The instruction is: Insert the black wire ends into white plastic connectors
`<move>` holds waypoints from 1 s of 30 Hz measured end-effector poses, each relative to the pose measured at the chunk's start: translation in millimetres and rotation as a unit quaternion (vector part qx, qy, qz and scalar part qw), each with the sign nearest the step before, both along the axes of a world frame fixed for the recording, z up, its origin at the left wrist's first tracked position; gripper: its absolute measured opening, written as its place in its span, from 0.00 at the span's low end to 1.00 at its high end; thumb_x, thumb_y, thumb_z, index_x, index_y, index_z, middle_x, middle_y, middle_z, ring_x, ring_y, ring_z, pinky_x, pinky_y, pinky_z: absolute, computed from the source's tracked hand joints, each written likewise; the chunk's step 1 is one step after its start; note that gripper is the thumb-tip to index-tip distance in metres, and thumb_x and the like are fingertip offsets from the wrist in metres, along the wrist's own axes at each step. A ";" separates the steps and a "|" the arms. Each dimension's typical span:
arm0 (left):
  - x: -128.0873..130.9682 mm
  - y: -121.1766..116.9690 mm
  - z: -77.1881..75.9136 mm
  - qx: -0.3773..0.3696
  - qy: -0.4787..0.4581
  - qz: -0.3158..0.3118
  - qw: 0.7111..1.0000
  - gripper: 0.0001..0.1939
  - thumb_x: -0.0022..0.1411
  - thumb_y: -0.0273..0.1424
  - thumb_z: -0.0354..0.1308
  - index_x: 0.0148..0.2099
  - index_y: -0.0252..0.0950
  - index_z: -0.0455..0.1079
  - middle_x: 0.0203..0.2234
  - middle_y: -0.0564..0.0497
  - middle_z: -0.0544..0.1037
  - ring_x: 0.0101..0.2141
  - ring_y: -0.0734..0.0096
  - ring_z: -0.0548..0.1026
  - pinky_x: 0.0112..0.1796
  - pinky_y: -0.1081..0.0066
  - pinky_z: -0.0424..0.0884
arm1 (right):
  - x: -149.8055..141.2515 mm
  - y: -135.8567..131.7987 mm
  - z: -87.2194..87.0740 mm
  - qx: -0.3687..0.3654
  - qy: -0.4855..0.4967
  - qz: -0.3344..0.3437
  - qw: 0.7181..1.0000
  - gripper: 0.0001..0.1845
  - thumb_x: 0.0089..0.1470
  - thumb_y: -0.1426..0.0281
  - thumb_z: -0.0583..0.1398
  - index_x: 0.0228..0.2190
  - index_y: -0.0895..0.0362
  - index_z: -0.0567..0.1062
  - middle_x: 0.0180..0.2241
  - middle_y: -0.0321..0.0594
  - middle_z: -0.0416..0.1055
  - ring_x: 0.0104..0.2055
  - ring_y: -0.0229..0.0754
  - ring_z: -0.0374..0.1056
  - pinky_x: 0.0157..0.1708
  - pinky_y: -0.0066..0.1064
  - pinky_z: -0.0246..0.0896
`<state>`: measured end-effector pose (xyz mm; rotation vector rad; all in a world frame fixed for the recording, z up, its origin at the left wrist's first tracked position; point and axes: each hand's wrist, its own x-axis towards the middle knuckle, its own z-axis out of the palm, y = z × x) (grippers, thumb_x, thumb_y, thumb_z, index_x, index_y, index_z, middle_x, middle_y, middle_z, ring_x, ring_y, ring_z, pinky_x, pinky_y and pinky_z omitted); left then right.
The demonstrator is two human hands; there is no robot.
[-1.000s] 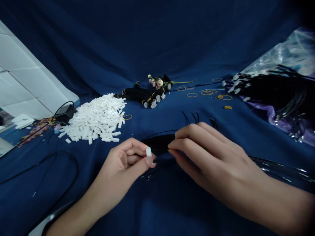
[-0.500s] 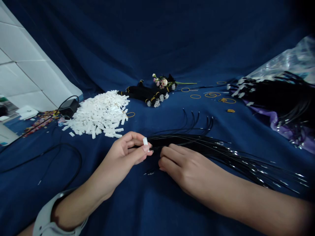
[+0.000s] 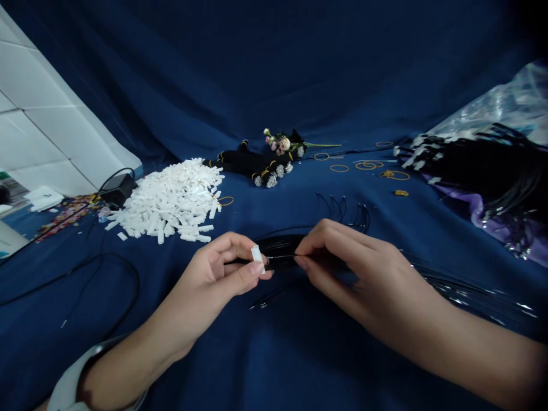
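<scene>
My left hand (image 3: 233, 268) pinches a small white plastic connector housing (image 3: 257, 258) between thumb and fingers. Facing it, my right hand (image 3: 342, 260) has thumb and forefinger closed on a thin black wire (image 3: 282, 256). That wire's shiny metal tip points left and reaches the housing; whether it is inside, I cannot tell. Behind and beneath my right hand lies a loose bundle of black wires (image 3: 466, 288) with bright metal ends. A couple of loose wire ends (image 3: 263, 302) show on the cloth below my fingers.
A heap of white housings (image 3: 171, 200) lies to the left, near a black adapter (image 3: 117, 191). Banded black wire bundles (image 3: 246, 162) and artificial flowers (image 3: 282, 142) are at the back. Rubber bands (image 3: 369, 165) are scattered right of them, before a plastic bag (image 3: 505, 108) with more wires.
My right hand has risen from the wire bundle and turned, now pinching a single wire stretched toward the left hand. The housing in my left hand has shifted and tilted slightly.
</scene>
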<state>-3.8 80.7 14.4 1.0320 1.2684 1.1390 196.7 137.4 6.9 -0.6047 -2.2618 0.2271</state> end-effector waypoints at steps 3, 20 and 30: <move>1.1 -1.4 0.1 0.009 -0.014 -0.005 1.000 0.05 0.59 0.28 0.67 0.34 0.41 0.74 0.30 0.59 0.81 0.34 0.79 0.81 0.33 0.85 0.70 | 0.7 -0.2 1.2 -0.005 0.006 0.000 1.000 0.06 0.59 0.79 0.56 0.33 0.58 0.68 0.30 0.35 0.69 0.29 0.29 0.65 0.26 0.19 0.58; 3.3 -1.2 0.3 0.023 -0.046 -0.021 0.998 0.05 0.58 0.24 0.67 0.34 0.39 0.75 0.28 0.59 0.80 0.32 0.80 0.81 0.31 0.87 0.71 | 2.2 -0.5 -1.6 0.033 -0.015 0.009 0.999 0.05 0.61 0.78 0.55 0.34 0.59 0.69 0.32 0.36 0.69 0.32 0.30 0.66 0.30 0.21 0.60; 2.9 -1.1 -5.1 0.034 0.039 -0.040 0.998 0.04 0.59 0.30 0.67 0.35 0.39 0.74 0.28 0.56 0.79 0.33 0.73 0.81 0.39 0.75 0.75 | 2.4 -3.6 -2.4 0.070 -0.043 0.002 0.997 0.06 0.62 0.77 0.53 0.33 0.60 0.69 0.30 0.37 0.66 0.29 0.31 0.62 0.28 0.23 0.59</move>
